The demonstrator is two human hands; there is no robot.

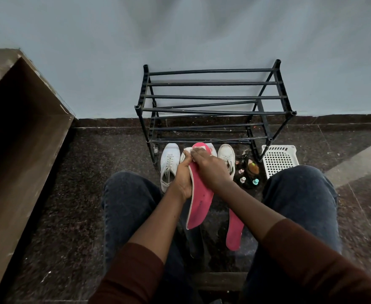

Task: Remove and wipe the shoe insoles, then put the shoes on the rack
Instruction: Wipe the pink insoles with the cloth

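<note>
Speckled stone floor (70, 194), pink foam insole (202, 198) (held)

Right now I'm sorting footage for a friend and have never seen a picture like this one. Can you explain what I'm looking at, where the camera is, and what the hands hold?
There is no machine here: a seated person wears one wide-angle camera on the head, so you look down past their knees at their own two hands. The left hand grips a pink insole by its edge. The right hand presses a white cloth against the insole's far end, as if wiping it. On the dark stone floor a second pink insole lies by the right knee. Two white shoes stand in front of a black rack, which holds no shoes. A white basket and some small bottles sit to the right.
</note>
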